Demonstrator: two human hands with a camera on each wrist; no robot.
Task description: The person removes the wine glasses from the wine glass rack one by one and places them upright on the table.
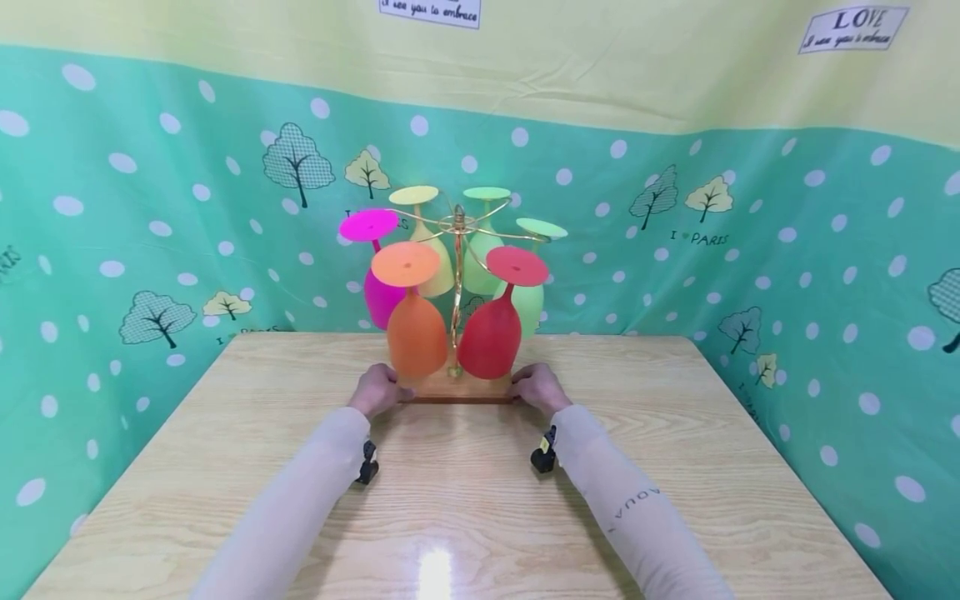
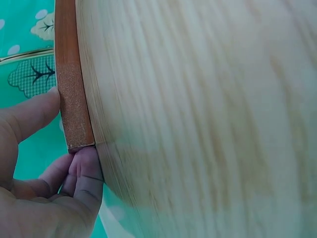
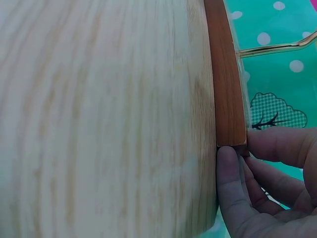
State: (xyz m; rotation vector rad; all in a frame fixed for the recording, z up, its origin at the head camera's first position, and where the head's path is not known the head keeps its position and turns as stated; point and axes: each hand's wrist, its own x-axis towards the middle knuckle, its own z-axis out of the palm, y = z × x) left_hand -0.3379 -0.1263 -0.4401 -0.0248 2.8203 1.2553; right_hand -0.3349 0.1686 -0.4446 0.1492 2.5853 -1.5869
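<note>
A wine glass rack has a wooden base and a gold metal stem with curved arms. Several coloured goblets hang from it upside down, among them an orange goblet and a red goblet in front. My left hand grips the left end of the base, thumb on its top edge and fingers at its end close to the table. At the other end my right hand holds the base the same way. Both wrist views show the base's brown side low against the tabletop.
The light wooden table spreads out around the rack. Behind it and at both sides hangs a green curtain with white dots and printed trees. The magenta goblet sticks out at the rack's left.
</note>
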